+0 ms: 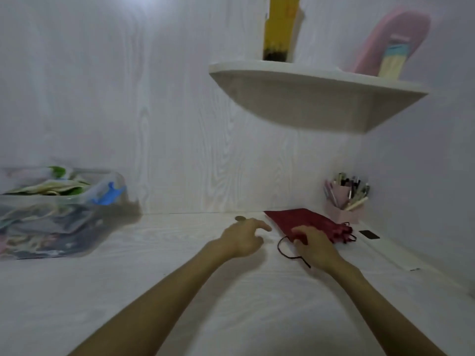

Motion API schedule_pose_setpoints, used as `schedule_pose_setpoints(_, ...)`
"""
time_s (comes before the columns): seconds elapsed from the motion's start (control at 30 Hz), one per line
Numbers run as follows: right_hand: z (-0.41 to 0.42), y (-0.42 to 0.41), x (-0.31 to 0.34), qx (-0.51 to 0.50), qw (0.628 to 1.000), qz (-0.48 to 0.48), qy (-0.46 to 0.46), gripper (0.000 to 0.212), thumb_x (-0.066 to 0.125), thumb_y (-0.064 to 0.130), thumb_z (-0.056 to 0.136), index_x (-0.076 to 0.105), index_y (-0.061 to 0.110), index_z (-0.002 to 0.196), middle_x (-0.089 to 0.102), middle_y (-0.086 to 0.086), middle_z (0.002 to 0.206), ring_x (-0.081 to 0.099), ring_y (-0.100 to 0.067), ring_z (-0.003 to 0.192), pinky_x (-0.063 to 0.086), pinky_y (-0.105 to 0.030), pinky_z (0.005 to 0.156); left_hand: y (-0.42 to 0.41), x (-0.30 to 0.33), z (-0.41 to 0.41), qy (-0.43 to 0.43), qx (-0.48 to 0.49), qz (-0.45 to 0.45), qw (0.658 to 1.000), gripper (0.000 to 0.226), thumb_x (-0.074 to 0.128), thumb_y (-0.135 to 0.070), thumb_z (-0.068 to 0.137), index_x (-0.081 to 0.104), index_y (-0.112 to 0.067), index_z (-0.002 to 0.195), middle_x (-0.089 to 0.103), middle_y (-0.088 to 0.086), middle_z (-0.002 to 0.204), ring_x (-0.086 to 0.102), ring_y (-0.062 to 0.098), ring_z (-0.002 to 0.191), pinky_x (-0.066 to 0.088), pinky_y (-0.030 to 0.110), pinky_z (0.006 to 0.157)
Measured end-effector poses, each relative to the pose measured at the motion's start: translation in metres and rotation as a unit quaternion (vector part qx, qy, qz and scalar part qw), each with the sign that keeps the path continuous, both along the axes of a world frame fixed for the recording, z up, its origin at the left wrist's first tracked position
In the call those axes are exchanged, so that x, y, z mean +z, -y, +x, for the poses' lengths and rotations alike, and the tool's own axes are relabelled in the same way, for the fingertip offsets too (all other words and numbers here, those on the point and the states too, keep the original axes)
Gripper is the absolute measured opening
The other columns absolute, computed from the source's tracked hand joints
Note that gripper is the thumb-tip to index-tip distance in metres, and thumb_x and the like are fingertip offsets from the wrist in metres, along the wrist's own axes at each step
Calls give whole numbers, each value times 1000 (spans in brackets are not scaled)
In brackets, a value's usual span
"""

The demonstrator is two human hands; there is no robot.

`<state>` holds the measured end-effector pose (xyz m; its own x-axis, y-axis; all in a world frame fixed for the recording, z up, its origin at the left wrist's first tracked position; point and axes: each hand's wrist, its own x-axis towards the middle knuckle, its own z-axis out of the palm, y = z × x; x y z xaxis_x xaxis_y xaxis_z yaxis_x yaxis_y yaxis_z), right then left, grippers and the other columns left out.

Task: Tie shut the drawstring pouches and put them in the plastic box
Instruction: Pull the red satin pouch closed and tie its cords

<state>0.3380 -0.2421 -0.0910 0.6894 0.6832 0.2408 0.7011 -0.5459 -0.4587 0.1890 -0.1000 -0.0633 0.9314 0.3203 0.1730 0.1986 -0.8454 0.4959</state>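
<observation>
Lying flat near the surface's far right corner, the red pouch (303, 222) runs its long axis from far-left to near-right, its closed bottom toward the back wall and its gathered mouth pointing to the right edge. A dark cord (289, 249) loops out of the mouth end toward the near edge and trails across the surface (180, 291). The right hand (314, 244) rests on the pouch's near part, fingers bent over the fabric close to the cord; whether they pinch cord or cloth cannot be told. The left hand (244, 236) hovers just left of the pouch, apart from it, fingers loosely spread and holding nothing. A small round thing (240, 218) sits by its fingertips, too blurred to name. The plastic box (59, 214) stands at the left edge, well apart from the pouch, lid off and filled with mixed fabric items. A pink pen cup (344, 201) stands in the far right corner just behind the pouch, and a small dark flat item (369, 234) lies right of the mouth end. A shelf (318, 96) hangs on the wall above
</observation>
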Motion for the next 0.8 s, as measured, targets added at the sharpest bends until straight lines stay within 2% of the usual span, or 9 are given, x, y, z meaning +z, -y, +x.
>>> schedule_pose_setpoints(0.13,23,21,-24,-79,996,-31,20,49,38,27,99,30,19,146,29,-6,153,26,-23,141,25,-40,113,36,-19,57,-19,-62,21,998,50,42,-12,97,30,-9,145,26,8,154,23,21,142,15,26,113)
schedule_pose_setpoints(0.23,36,29,-36,-94,991,-96,28,48,27,34,101,19,30,149,15,2,158,10,-20,145,10,-45,116,40,-38,94,-75,-53,35,995,53,30,-29,101,13,-18,151,11,3,159,8,21,146,11,38,118)
schedule_pose_setpoints(0.33,39,30,-32,-74,987,-121,74,44,26,33,101,30,32,145,28,5,153,16,-18,144,8,-43,117,36,-47,104,-108,-39,106,988,48,24,-38,101,29,-23,146,25,-2,155,15,21,144,19,44,113)
schedule_pose_setpoints(0.4,39,25,-21,-50,986,-132,91,42,30,31,100,40,35,140,37,4,149,24,-19,140,11,-41,116,30,-46,96,-77,-28,153,985,42,29,-39,99,47,-21,133,45,1,142,33,22,134,27,41,105)
schedule_pose_setpoints(0.47,36,13,-13,-15,984,-162,67,42,32,30,98,42,37,138,37,3,149,26,-19,140,13,-41,117,21,-44,83,-69,-9,165,984,38,36,-39,96,52,-18,123,52,3,131,43,24,123,31,38,98)
schedule_pose_setpoints(0.57,22,-9,-15,39,985,-161,39,44,41,28,93,45,40,135,42,2,146,36,-23,134,26,-40,112,6,-39,57,-72,27,156,985,32,47,-39,92,55,-17,113,56,4,121,50,25,113,37,35,87)
schedule_pose_setpoints(0.67,-3,-29,-17,47,989,-102,94,50,53,26,86,47,36,135,48,0,139,44,-25,126,34,-37,105,-12,-35,29,-39,79,106,990,22,61,-33,84,65,-18,100,64,1,106,61,22,97,42,29,72)
schedule_pose_setpoints(0.73,-13,-40,-15,34,995,-75,63,59,57,26,84,40,30,140,41,-5,143,38,-27,131,32,-38,108,-23,-33,12,-41,112,77,990,20,64,-27,82,68,-19,100,66,2,107,62,22,96,45,29,74)
schedule_pose_setpoints(0.8,-16,-47,-13,3,995,-96,9,62,59,31,82,38,35,141,30,-8,148,25,-31,137,26,-42,113,-33,-33,-2,-31,140,51,988,20,65,-23,82,69,-21,101,66,1,108,62,21,98,44,26,73)
